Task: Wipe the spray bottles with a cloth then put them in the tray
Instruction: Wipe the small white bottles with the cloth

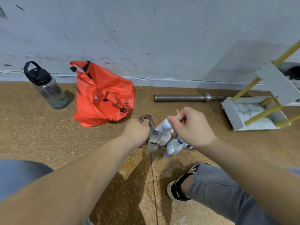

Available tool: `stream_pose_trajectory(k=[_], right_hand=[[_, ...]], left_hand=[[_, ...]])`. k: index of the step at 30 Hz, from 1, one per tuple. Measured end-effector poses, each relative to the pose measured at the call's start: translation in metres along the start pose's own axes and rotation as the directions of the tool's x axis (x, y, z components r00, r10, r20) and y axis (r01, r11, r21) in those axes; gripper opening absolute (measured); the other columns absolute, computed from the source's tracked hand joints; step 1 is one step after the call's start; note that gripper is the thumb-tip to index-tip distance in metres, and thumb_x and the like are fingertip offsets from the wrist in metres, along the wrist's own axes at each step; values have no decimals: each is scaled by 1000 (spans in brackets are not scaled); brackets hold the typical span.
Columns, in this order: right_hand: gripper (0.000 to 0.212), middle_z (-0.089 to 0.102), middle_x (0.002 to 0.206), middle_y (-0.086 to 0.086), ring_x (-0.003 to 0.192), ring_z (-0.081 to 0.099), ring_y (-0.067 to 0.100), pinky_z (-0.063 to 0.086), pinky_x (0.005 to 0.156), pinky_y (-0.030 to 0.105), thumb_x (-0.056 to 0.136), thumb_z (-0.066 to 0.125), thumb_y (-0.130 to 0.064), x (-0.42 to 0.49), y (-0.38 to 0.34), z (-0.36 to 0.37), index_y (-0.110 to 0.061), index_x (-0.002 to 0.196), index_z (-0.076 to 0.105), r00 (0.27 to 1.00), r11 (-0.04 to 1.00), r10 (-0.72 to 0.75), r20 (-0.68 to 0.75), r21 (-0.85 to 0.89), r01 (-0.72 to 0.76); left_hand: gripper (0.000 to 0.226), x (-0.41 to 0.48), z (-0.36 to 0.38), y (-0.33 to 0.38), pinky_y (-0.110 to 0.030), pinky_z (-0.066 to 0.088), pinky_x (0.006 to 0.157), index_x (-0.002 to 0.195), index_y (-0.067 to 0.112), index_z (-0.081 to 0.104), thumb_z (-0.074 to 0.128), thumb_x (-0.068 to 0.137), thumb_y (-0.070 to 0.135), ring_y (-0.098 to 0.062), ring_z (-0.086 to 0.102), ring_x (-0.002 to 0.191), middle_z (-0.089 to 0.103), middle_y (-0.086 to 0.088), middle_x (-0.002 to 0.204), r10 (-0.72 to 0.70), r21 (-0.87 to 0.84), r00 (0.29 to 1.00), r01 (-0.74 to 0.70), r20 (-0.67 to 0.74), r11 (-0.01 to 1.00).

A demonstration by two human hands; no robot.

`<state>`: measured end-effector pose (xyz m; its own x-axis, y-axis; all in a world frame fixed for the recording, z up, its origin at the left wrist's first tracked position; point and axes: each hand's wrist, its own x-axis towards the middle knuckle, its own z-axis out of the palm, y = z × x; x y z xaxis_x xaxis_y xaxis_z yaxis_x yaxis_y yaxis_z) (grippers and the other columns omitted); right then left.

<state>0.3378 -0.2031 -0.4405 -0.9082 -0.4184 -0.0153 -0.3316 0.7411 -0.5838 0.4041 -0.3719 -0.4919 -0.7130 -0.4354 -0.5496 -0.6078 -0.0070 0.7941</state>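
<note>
At centre frame, just above the floor (48,143), the right hand (193,127) holds one spray bottle (164,125) tilted. Its grip is pinched around the nozzle end, and the body points down and to the left. Left of it, the left hand (138,130) has its grip closed around a bunched cloth (151,135), which touches the bottle's lower body. The other bottles (174,146) lie clustered on the floor directly beneath both hands. A white tray (232,113) with yellow rungs stands well apart at the right edge; it is probably the target tray. The bottle appears small, light and rigid, and is likely slick when wet. Hold it at the neck, below the spray head, and wipe the body with the soft, compliant cloth.
</note>
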Motion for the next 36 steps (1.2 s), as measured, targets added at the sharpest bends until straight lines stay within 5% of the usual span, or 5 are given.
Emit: stream_pose_trajectory(k=[10,16,26,30,36], right_hand=[[22,47,79,-3,82,55,26,40,62,33,103,55,-41,-5,84,116,-19,101,56,933,943,205,297,-314,-107],[31,65,110,9,99,67,31,43,66,33,104,48,-14,-11,113,176,-15,135,50,875,897,305,375,-421,-133],[39,67,103,11,92,69,35,47,61,36,98,50,-7,-6,128,204,-13,136,44,844,836,397,359,-520,-172],[44,51,81,1,85,62,32,47,61,38,100,51,-17,1,119,201,-16,143,38,836,805,386,390,-585,-99],[28,61,87,3,79,66,27,56,67,36,102,54,-26,10,88,192,-9,124,55,822,826,366,435,-559,-72]], left_hand=[[15,21,-10,-36,-22,41,44,93,15,63,58,105,22,-22,55,60,64,-8,79,-9,214,986,-28,169,976],[43,30,-30,-93,-20,39,38,134,12,50,56,95,-5,-15,54,61,63,-10,90,-277,341,958,237,73,910],[37,30,-19,-182,-38,65,80,112,15,62,85,83,13,-23,76,92,77,-8,101,-483,67,874,480,53,875],[38,22,-14,-192,-19,55,54,113,14,62,85,84,10,-15,74,86,75,-5,101,-507,2,859,508,80,861],[36,23,-18,-180,-30,60,66,114,4,65,83,83,3,-22,77,84,77,-14,103,-475,-159,873,487,112,859]])
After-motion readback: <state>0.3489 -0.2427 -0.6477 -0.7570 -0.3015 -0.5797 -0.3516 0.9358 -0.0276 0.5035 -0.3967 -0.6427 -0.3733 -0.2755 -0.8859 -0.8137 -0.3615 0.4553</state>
